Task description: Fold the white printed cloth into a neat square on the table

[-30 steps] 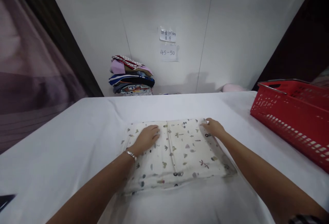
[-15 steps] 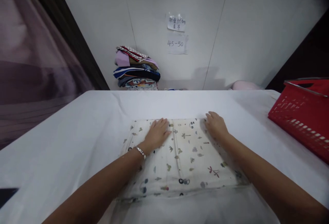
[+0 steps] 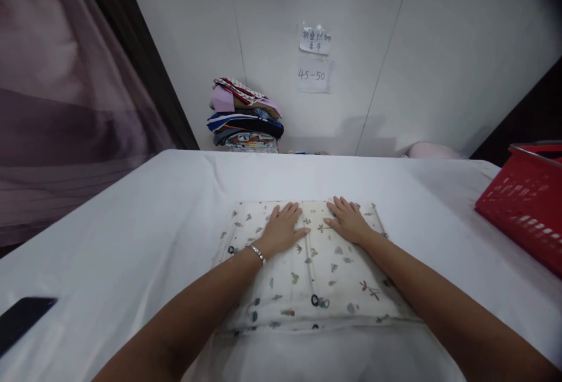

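From the head view, here's the patterned cloth [image 3: 327,274], lying folded on the white tabletop [image 3: 180,253] right before the person! Left hand [image 3: 283,231] rests on it, palm down, fingers spread; right hand [image 3: 350,222] lies likewise near the far edge, neither pinching anything. A crease runs down the cloth between them, so good smoothing here probably wants flat palms and light, even pressure outward, without dragging that edge askew

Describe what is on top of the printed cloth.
The left hand and right hand rest palm-down on the printed cloth. Whatever print lies beneath them is covered and cannot be seen.
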{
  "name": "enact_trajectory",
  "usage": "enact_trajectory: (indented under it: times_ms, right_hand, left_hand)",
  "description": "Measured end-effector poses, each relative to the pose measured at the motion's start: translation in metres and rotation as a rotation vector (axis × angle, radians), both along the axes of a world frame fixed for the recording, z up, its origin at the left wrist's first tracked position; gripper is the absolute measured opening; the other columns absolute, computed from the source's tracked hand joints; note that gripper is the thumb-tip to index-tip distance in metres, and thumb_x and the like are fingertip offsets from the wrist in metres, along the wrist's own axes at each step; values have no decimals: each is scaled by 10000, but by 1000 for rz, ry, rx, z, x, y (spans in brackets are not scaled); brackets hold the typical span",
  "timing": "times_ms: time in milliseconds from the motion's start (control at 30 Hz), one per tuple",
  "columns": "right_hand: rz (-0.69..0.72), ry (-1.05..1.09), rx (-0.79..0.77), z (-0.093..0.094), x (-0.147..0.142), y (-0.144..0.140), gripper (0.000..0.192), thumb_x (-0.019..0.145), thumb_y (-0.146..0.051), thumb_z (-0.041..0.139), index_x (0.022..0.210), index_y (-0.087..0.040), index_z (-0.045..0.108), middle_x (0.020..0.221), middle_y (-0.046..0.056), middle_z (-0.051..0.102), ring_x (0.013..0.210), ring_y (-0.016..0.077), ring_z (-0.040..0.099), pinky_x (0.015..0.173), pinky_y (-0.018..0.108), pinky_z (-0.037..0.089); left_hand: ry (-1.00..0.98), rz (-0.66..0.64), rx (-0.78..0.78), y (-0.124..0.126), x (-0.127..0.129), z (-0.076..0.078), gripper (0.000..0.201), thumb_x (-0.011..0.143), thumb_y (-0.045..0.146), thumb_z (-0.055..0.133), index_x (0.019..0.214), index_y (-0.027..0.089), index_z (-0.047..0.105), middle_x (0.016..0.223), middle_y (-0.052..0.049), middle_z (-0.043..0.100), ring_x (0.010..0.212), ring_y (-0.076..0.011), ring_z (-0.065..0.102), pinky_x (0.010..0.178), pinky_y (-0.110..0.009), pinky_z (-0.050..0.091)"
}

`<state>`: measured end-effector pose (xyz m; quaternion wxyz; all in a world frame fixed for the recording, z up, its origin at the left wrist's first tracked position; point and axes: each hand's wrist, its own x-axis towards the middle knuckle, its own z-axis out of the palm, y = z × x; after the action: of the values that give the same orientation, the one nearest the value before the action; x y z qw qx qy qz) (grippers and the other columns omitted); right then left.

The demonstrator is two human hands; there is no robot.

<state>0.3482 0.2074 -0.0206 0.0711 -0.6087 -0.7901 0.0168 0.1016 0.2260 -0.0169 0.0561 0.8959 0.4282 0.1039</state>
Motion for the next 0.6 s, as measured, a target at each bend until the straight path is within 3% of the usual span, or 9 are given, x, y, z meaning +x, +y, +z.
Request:
enact_trajectory:
  times_ms: [167, 333, 467, 600]
  right_hand:
    - [123, -3, 1, -6, -22, -8, 664, 889, -624, 215, 1413, -230, 321, 1507, 86, 212, 1384, 264, 162, 1089, 525, 149]
    - [125, -7, 16, -15, -21, -6, 643, 894, -614, 208, 1408, -247, 333, 1501, 68, 234, 1380, 261, 181, 1092, 530, 162]
    - [128, -16, 15, -17, -17, -5, 653, 890, -624, 203, 1410, -249, 327, 1504, 51, 226, 1383, 251, 172, 1096, 512, 182]
    - [139, -14, 11, -19, -16, -4, 655, 887, -627, 211, 1406, -246, 334, 1504, 54, 227, 1383, 252, 171, 1097, 514, 176]
  left_hand:
    - [11, 68, -3, -1, 0, -3, 699, 858, 659, 241, 1388, 211, 319, 1487, -77, 274, 1380, -258, 183, 1112, -509, 109]
    - [35, 16, -19, 1, -17, 2, 682, 866, 649, 227, 1386, 219, 324, 1485, -64, 282, 1381, -241, 175, 1112, -494, 121]
    - [67, 237, 28, 1, -53, 5, 731, 844, 672, 256, 1385, 188, 340, 1476, -96, 295, 1381, -278, 164, 1110, -523, 44]
    - [86, 405, -7, 5, -75, 1, 765, 847, 676, 194, 1413, 171, 289, 1486, -90, 271, 1382, -272, 166, 1113, -504, 77]
